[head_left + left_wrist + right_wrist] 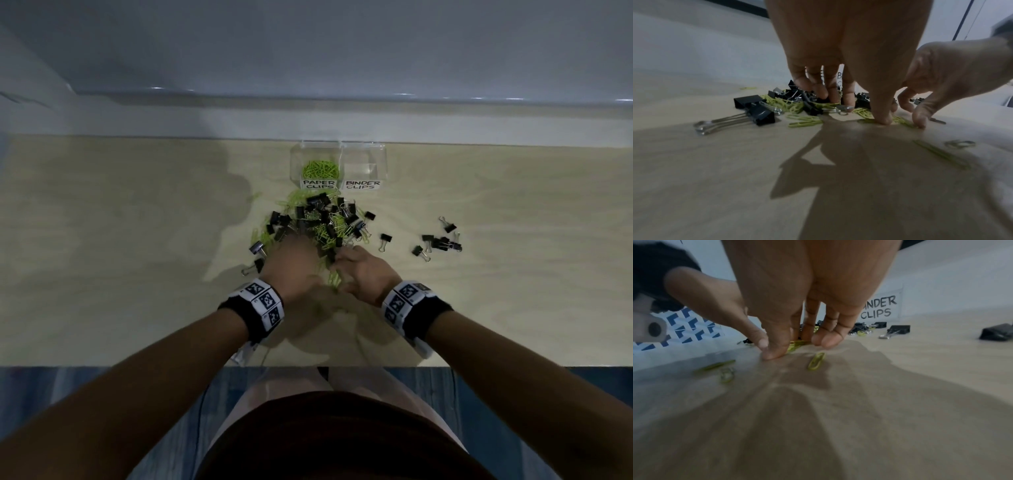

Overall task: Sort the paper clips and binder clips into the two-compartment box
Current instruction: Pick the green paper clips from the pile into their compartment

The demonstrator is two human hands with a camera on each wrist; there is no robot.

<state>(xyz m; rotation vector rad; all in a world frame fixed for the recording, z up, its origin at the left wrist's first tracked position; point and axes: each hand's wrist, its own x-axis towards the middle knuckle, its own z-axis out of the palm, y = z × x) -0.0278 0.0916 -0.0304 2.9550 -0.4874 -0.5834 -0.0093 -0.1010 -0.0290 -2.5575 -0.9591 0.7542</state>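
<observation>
Left hand (291, 263): fingers extended down into the near edge of the mixed pile, thumb tip on the desk (120, 240); grip unclear.
Right hand (363, 270): fingers pinched on green paper clips (797, 344) at the desk.
Box (380, 161): far centre; paper clips in left compartment.
Binder clips (440, 241): separate group at right.

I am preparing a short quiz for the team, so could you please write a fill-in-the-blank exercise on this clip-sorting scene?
1. The green paper clips in the clear box lie in the compartment labelled ____.
2. The compartment labelled BINDER CLIPS holds ____ clips.
3. The binder clips on the table are ____ in colour.
4. Both hands, left and right, reach into the mixed ____.

Missing words: PAPER CLIPS; no; black; pile
</observation>
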